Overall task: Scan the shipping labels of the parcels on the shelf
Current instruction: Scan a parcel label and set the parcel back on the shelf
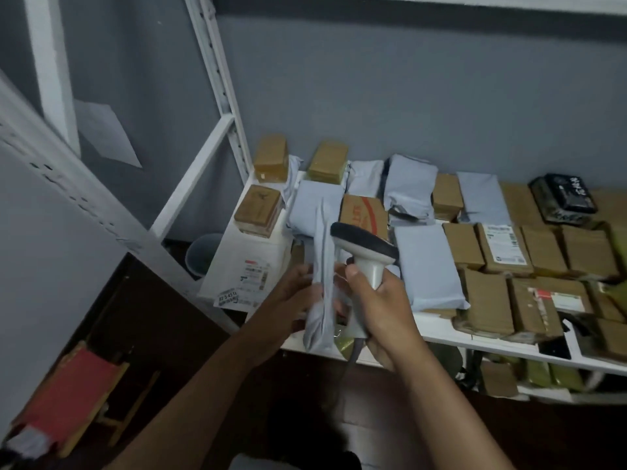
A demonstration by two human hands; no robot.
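My right hand (pixel 383 310) grips the handle of a white barcode scanner (pixel 364 252) with a dark head, its cable trailing down. My left hand (pixel 288 300) holds a grey poly mailer (pixel 320 283) on edge, just left of the scanner, in front of the shelf (pixel 441 334). The mailer's label side is turned away from me. Several brown cardboard parcels (pixel 502 249) and grey mailers (pixel 425 262) lie flat on the white shelf. One brown box shows a white shipping label (pixel 504 244). A white parcel (pixel 251 266) with printed labels lies at the shelf's left end.
White metal shelf uprights (pixel 220 79) rise at the left against a grey wall. A black parcel (pixel 563 195) sits at the back right. More parcels fill the lower shelf (pixel 543 374). A red folding stool (pixel 68 398) stands on the dark floor at lower left.
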